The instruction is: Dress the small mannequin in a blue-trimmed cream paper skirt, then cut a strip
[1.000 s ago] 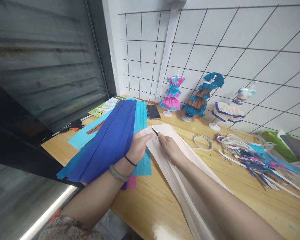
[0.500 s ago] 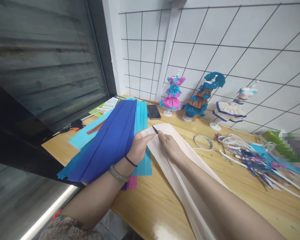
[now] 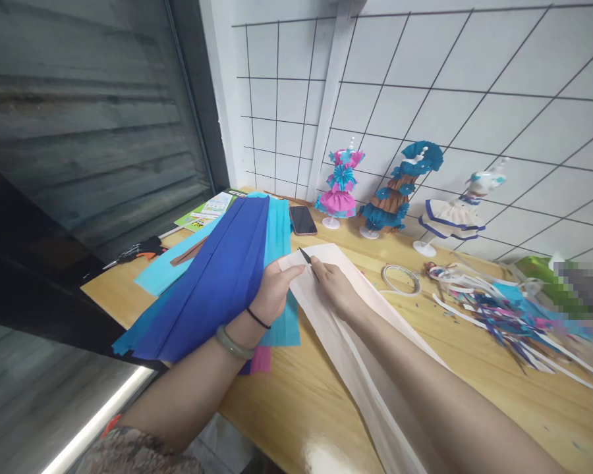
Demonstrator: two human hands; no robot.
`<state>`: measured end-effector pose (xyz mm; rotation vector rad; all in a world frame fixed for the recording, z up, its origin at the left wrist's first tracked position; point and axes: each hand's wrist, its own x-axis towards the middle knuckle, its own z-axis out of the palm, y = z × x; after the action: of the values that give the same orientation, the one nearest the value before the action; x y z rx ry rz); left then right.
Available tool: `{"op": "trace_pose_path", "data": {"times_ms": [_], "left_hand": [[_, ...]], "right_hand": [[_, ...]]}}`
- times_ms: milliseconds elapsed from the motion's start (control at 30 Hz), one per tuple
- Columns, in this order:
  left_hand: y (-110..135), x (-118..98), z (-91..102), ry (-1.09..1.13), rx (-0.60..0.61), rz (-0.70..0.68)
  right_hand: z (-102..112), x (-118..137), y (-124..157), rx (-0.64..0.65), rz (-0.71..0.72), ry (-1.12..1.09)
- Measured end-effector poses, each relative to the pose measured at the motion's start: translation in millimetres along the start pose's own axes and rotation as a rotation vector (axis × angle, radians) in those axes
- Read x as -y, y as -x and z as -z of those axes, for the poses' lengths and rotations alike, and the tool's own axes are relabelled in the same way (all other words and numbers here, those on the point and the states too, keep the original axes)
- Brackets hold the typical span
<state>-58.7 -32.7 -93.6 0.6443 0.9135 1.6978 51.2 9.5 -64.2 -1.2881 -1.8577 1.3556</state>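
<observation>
A long strip of pale, off-white crepe paper (image 3: 329, 254) runs from the table's middle toward the front edge beneath my right arm. My left hand (image 3: 275, 286) pinches its far left corner between thumb and fingers. Close beside it, my right hand (image 3: 333, 283) is closed on a cutting tool with a dark pointed blade (image 3: 304, 255). The blade lies over the paper, tip pointing away to the left. My palm covers the handle, so I cannot tell scissors from a knife. Blue crepe paper sheets (image 3: 217, 276) lie under and left of my left wrist.
Behind my hands lies a phone (image 3: 303, 220). Three paper-dressed figures (image 3: 337, 197) stand along the grid wall. To the right are a roll of white tape (image 3: 400, 280) and a heap of paper scraps (image 3: 514, 316). A black glue gun (image 3: 136, 251) sits at the left edge.
</observation>
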Motion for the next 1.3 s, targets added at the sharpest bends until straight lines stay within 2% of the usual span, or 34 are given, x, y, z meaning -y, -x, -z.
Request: {"op": "trace_pose_path", "data": {"times_ms": [133,233,333,433,500,567,633,667,767,833,967,1067,1133,1200,1267,1300], "left_hand": [[-0.2,-0.2,-0.5,-0.010,-0.019,0.009],[-2.6,0.7,1.5,-0.014,-0.055,0.012],[-6.4,1.5,5.2,-0.014,-0.105,0.004],[-9.6,1.6,8.1,-0.015,-0.137,-0.002],[-11.3,1.5,9.2,-0.022,-0.159,-0.008],[-13.1,2.1,10.6,-0.037,-0.185,-0.014],[-15.8,3.7,13.0,-0.063,-0.214,-0.024],[-17.6,4.9,14.8,-0.082,-0.229,-0.031],[-25.9,9.5,22.1,-0.158,-0.278,-0.068],[-32.9,12.1,27.9,-0.229,-0.313,-0.108],[-42.9,9.4,36.2,-0.423,-0.389,-0.221],[-40.3,-1.9,31.4,-0.610,-0.399,-0.344],[-32.7,-11.1,19.5,-0.736,-0.360,-0.441],[-22.0,-18.4,0.7,-0.879,-0.249,-0.534],[-10.8,-22.3,-22.3,-1.218,0.066,-0.693],[-6.1,-23.3,-34.4,-1.298,0.265,-0.732]], "right_hand": [[-1.0,0.1,-0.3,0.003,-0.001,-0.051],[5.8,7.8,1.4,-0.001,-0.019,-0.105],[30.7,18.0,7.3,0.003,-0.028,-0.176],[74.1,14.5,19.9,-0.007,0.021,-0.174],[107.3,-3.1,33.4,-0.077,0.005,0.031],[137.6,-32.4,52.0,-0.182,-0.021,0.376],[160.4,-67.5,76.0,-0.269,-0.097,0.605],[167.9,-84.5,89.9,-0.283,-0.149,0.651],[175.4,-122.4,133.5,-0.267,-0.245,0.649],[172.3,-133.4,157.5,-0.226,-0.278,0.633],[169.0,-128.0,179.2,-0.153,-0.270,0.685],[176.7,-107.5,180.3,-0.185,-0.167,0.743],[183.4,-88.9,180.9,-0.221,-0.065,0.810],[188.9,-69.9,183.2,-0.235,0.050,0.896],[193.1,-53.9,186.4,-0.250,0.189,0.975],[194.9,-47.7,187.7,-0.260,0.268,1.009]]}}
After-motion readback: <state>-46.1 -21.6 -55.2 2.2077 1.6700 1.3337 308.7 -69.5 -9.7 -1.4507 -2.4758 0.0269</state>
